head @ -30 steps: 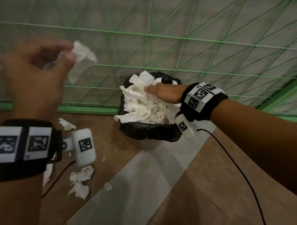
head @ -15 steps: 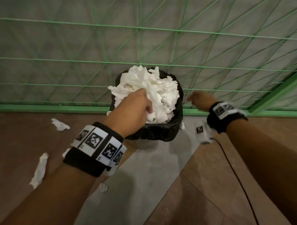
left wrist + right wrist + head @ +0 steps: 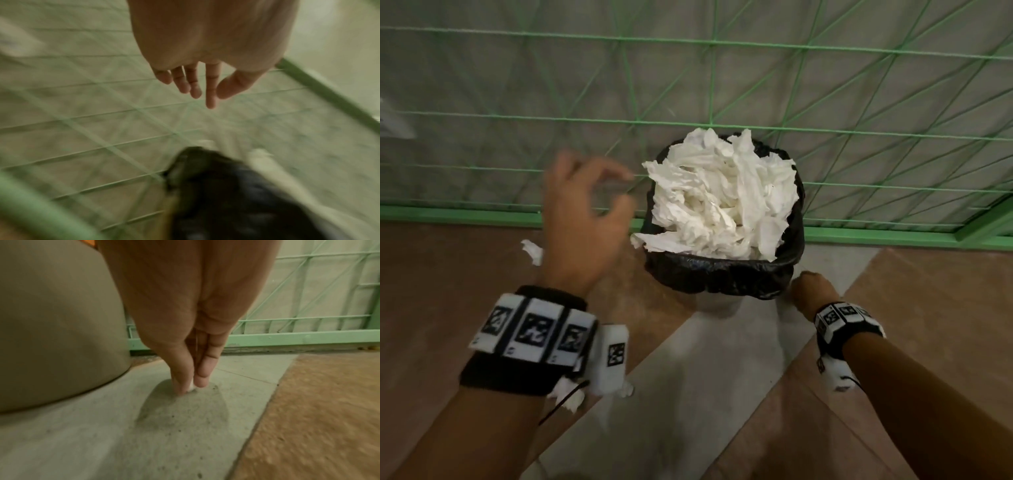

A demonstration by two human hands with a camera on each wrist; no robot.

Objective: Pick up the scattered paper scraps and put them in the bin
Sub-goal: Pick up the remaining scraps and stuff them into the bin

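Note:
A bin with a black liner [image 3: 722,277] stands against the fence, heaped with white crumpled paper [image 3: 722,195]. My left hand [image 3: 599,181] hovers just left of the bin's rim with its fingers spread and nothing in it. The blurred left wrist view shows the same hand [image 3: 213,97] with straight fingers above the dark bin [image 3: 226,194]. My right hand [image 3: 811,287] is down at the floor by the bin's right base. In the right wrist view, its thumb and fingers [image 3: 190,386] pinch a small white scrap [image 3: 191,387] on the grey floor beside the bin's wall [image 3: 51,321].
A green mesh fence [image 3: 709,82] with a low green rail [image 3: 482,214] runs behind the bin. One paper scrap [image 3: 533,250] lies on the brown floor to the left. More scraps [image 3: 571,397] show under my left wrist. A grey floor strip [image 3: 688,394] runs toward me.
My left hand has left the paper heap and drawn back to the left, open. My right hand has dropped from beside the bin's rim to the floor and pinched a scrap.

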